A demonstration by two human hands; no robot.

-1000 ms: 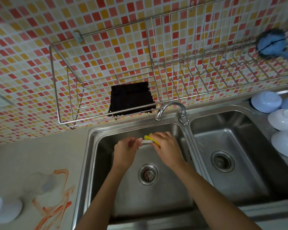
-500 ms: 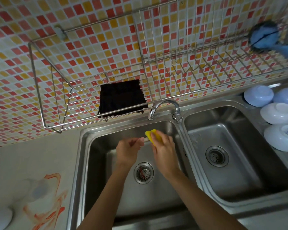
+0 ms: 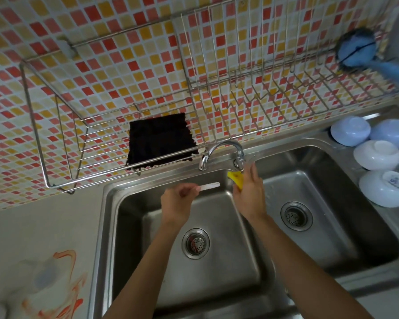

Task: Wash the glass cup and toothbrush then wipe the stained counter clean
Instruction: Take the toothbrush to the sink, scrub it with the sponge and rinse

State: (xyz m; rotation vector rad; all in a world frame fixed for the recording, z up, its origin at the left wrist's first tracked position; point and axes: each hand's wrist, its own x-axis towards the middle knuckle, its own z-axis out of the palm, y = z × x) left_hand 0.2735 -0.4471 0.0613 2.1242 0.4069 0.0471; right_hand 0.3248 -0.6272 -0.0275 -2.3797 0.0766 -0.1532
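Holding a toothbrush over the sink

The left hand (image 3: 176, 203) pinches a white toothbrush (image 3: 209, 185) over the left sink (image 3: 115, 226). The right hand (image 3: 250, 192) grips a yellow sponge (image 3: 236, 178) near the tap (image 3: 224, 153). The glass cup (image 3: 40, 277) sits blurry on the stained counter (image 3: 44, 226).

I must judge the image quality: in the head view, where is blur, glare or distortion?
Head view: wide-angle bending curves the wire rack; the glass cup on the stained counter is smeared at the dim lower-left edge; soft glare on the faucet; both sinks lie in shadow.
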